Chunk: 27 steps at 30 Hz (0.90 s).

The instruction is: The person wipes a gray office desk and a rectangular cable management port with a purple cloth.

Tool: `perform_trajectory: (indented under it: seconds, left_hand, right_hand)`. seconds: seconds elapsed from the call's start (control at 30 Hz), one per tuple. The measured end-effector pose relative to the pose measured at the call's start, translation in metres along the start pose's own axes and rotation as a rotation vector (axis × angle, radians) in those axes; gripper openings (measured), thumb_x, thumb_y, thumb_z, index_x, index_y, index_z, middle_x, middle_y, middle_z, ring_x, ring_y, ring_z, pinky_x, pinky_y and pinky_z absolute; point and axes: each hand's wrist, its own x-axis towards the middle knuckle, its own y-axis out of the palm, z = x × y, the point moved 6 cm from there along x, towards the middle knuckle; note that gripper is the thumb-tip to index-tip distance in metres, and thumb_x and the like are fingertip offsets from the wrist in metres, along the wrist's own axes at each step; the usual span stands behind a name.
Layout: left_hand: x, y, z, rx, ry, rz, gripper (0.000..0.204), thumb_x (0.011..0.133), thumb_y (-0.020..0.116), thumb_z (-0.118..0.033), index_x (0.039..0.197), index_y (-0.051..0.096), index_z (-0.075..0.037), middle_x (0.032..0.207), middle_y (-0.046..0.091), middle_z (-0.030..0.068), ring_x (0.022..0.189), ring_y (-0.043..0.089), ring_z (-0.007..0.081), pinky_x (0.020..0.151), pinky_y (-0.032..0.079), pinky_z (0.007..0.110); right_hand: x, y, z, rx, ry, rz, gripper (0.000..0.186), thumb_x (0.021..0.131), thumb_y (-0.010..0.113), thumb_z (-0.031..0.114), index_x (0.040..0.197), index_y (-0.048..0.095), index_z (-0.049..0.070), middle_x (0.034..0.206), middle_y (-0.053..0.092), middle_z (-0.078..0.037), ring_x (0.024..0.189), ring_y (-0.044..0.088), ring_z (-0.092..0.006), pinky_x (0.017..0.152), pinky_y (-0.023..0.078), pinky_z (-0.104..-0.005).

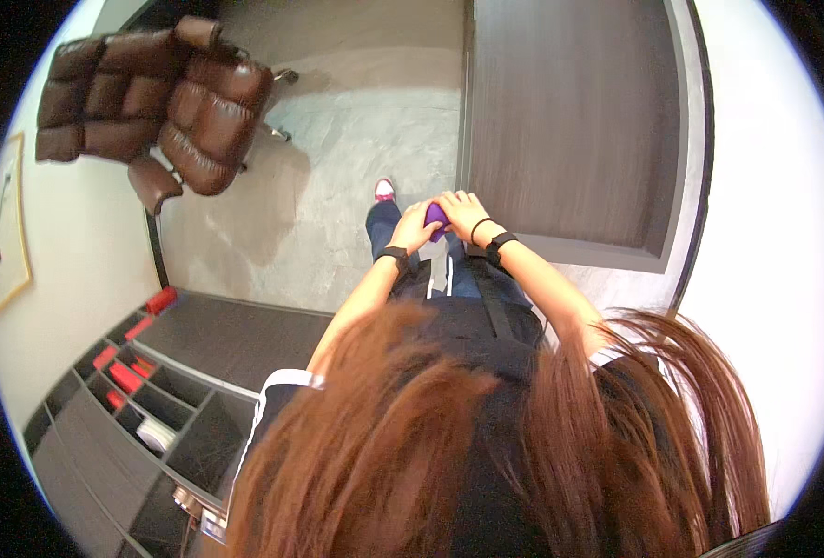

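Note:
My left hand [411,226] and my right hand [463,211] are closed round a small purple object [437,218] in front of my body, beside the near left edge of a dark wood-grain surface [565,121]. Whether it is cloth or something firmer, I cannot tell. A dark band circles my left wrist; my right wrist has a dark band and a thin cord. Below my hands are my dark trousers and a red-and-white shoe [384,190]; long brown hair hangs across the lower view.
A brown padded office chair [207,135] stands at upper left on the grey floor [328,149]. A dark shelving unit [207,344] with red items and a white roll [155,433] is at lower left. A framed picture [12,219] hangs on the left wall; a white wall [756,205] rises at right.

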Motion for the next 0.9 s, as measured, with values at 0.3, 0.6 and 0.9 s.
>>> perform_trajectory:
  seconds: [0.3, 0.6, 0.9]
  left_hand:
    - [0.062, -0.013, -0.009, 0.077, 0.283, 0.365, 0.064, 0.076, 0.061, -0.012, 0.134, 0.037, 0.0, 0.144, 0.03, 0.0239, 0.131, 0.033, 0.0376, 0.108, 0.03, 0.04]
    - [0.057, -0.088, 0.088, 0.333, 0.16, 0.492, 0.04, 0.075, 0.054, -0.008, 0.114, 0.054, 0.0, 0.11, 0.059, 0.0219, 0.105, 0.055, 0.0367, 0.091, 0.044, 0.044]
    - [0.08, -0.103, -0.019, 0.321, 0.652, 0.289, 0.046, 0.073, 0.051, -0.001, 0.119, 0.05, 0.0, 0.132, 0.046, 0.0201, 0.118, 0.045, 0.0363, 0.099, 0.038, 0.043]
  right_hand:
    - [-0.019, 0.005, -0.058, 0.026, 0.751, -0.184, 0.065, 0.068, 0.076, 0.015, 0.124, 0.044, 0.008, 0.123, 0.041, -0.011, 0.112, 0.046, -0.0328, 0.086, 0.047, -0.0451]
    - [-0.014, 0.001, -0.049, 0.196, 1.027, 0.011, 0.059, 0.075, 0.073, 0.024, 0.123, 0.042, 0.011, 0.122, 0.048, -0.011, 0.113, 0.048, -0.0322, 0.09, 0.043, -0.0492]
    - [-0.021, -0.049, -0.038, -0.114, 1.093, -0.431, 0.055, 0.074, 0.073, 0.02, 0.122, 0.046, 0.012, 0.117, 0.05, -0.007, 0.114, 0.047, -0.0251, 0.102, 0.029, -0.0485]
